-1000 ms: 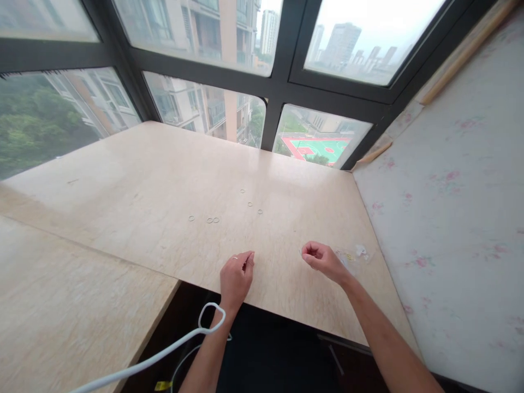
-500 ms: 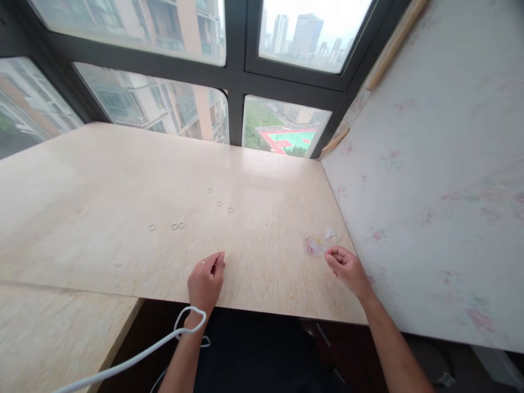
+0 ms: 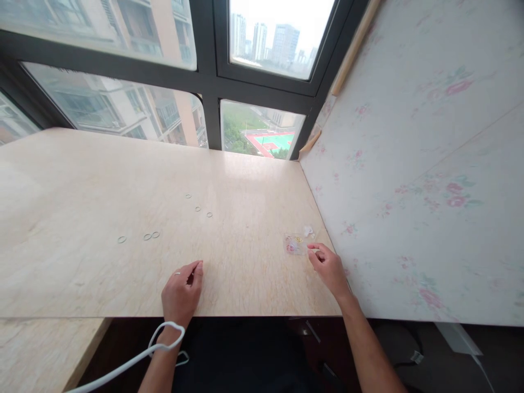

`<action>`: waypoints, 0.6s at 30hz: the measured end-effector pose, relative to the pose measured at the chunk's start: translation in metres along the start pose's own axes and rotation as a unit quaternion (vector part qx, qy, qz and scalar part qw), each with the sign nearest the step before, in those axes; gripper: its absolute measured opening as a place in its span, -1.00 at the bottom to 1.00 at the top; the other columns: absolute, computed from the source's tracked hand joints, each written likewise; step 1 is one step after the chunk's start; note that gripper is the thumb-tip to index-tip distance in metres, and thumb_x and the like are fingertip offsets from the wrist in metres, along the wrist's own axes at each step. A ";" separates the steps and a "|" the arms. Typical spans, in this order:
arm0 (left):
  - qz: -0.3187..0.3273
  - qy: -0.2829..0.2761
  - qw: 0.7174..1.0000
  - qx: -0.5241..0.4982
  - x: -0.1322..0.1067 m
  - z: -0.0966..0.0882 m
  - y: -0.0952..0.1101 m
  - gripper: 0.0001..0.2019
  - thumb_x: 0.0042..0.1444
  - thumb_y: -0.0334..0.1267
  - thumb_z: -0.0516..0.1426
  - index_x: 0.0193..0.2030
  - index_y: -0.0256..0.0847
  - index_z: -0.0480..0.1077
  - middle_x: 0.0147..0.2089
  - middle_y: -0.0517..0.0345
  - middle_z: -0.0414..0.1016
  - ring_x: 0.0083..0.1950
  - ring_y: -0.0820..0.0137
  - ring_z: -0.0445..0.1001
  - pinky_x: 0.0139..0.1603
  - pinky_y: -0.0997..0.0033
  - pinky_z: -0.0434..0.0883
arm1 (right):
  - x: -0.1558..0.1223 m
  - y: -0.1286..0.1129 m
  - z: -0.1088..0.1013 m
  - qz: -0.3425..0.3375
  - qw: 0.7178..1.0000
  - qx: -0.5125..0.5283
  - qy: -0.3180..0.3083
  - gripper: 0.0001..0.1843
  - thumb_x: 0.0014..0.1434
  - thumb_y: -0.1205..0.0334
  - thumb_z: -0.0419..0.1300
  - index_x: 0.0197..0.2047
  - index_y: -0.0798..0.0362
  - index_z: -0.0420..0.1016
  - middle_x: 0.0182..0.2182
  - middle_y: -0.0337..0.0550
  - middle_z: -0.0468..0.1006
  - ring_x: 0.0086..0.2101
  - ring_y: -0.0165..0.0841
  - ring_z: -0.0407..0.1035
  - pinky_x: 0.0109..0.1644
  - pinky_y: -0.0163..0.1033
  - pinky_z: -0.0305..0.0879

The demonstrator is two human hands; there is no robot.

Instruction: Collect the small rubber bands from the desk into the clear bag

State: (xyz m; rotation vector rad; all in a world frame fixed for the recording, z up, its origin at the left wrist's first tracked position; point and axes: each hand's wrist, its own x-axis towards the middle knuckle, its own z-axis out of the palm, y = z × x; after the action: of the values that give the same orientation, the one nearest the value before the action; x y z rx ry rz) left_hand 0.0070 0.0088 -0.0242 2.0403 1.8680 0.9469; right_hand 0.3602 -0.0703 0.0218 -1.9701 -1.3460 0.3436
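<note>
Glossy smooth stone-look tabletop (image 3: 245, 180); clear shiny plastic bag (image 3: 295, 244).

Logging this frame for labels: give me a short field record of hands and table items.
left hand: pinched shut, resting on table near its front edge
right hand: fingertips at bag, grip unclear
bag: small, clear, by the wall
rings: six, loose, scattered mid-table
cable: white, looped at left wrist

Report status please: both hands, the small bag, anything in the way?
Left hand on table, fingertips pinched, contents unclear. Right hand at small clear bag, grip unclear. Loose rings farther out, not in the way.
</note>
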 end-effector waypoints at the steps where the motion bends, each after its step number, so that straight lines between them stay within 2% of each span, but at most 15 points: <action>1: 0.002 0.000 1.000 0.000 0.000 0.000 0.001 -0.63 0.22 -0.05 -0.02 -0.20 -0.24 0.53 -0.24 -0.01 0.59 -0.23 0.22 0.50 -0.22 0.29 0.39 | -0.005 -0.002 0.001 0.002 1.000 0.014 0.003 -0.69 0.18 0.06 0.05 -0.22 0.09 0.48 -0.71 -0.44 0.07 -0.66 -0.46 0.04 -0.54 -0.35 0.01; 6: 0.000 0.004 1.000 -0.025 -0.009 -0.002 0.009 -0.64 0.22 -0.05 -0.01 -0.20 -0.22 0.52 -0.24 0.01 0.58 -0.22 0.23 0.49 -0.18 0.26 0.40 | -0.036 -0.009 0.022 -0.001 0.996 0.081 -0.022 -0.67 0.21 0.02 0.06 -0.20 0.09 0.49 -0.69 -0.42 0.07 -0.65 -0.46 0.04 -0.55 -0.36 0.03; 9: -0.021 -0.015 0.996 -0.083 -0.013 -0.005 0.012 -0.66 0.20 -0.04 0.01 -0.19 -0.20 0.52 -0.21 0.03 0.58 -0.20 0.25 0.50 -0.15 0.27 0.41 | -0.051 -0.009 0.038 -0.024 0.994 0.086 -0.067 -0.64 0.22 -0.01 0.07 -0.19 0.09 0.51 -0.68 -0.38 0.19 -0.63 -0.45 0.14 -0.55 -0.37 0.11; 11: -0.061 -0.020 0.989 -0.135 -0.009 -0.009 0.011 -0.66 0.18 -0.02 0.04 -0.17 -0.20 0.51 -0.21 0.03 0.59 -0.23 0.27 0.52 -0.20 0.31 0.43 | -0.056 -0.009 0.044 -0.030 0.994 0.080 -0.074 -0.63 0.23 -0.03 0.07 -0.20 0.08 0.53 -0.66 -0.33 0.28 -0.62 -0.43 0.22 -0.53 -0.37 0.19; 15: -0.152 0.003 0.970 -0.188 0.026 -0.023 -0.005 -0.66 0.14 -0.02 0.06 -0.24 -0.24 0.49 -0.34 0.05 0.58 -0.34 0.30 0.54 -0.33 0.38 0.44 | -0.057 -0.008 0.044 -0.033 0.994 0.085 -0.055 -0.61 0.20 -0.09 0.10 -0.28 0.04 0.58 -0.54 -0.19 0.54 -0.57 -0.37 0.39 -0.46 -0.35 0.36; 18: -0.132 0.014 0.985 -0.106 0.064 -0.038 -0.025 -0.71 0.18 -0.11 0.03 -0.25 -0.24 0.49 -0.32 0.04 0.59 -0.28 0.28 0.54 -0.21 0.34 0.43 | -0.055 -0.007 0.043 -0.063 0.993 0.076 -0.063 -0.62 0.16 -0.11 0.14 -0.31 -0.01 0.62 -0.38 -0.12 0.65 -0.43 -0.26 0.52 -0.32 -0.29 0.46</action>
State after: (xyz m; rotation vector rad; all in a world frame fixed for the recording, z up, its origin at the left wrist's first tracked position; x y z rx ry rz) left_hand -0.0366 0.0636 0.0109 1.6200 1.8992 1.0554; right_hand 0.3078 -0.1009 -0.0133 -1.7555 -1.4703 0.5017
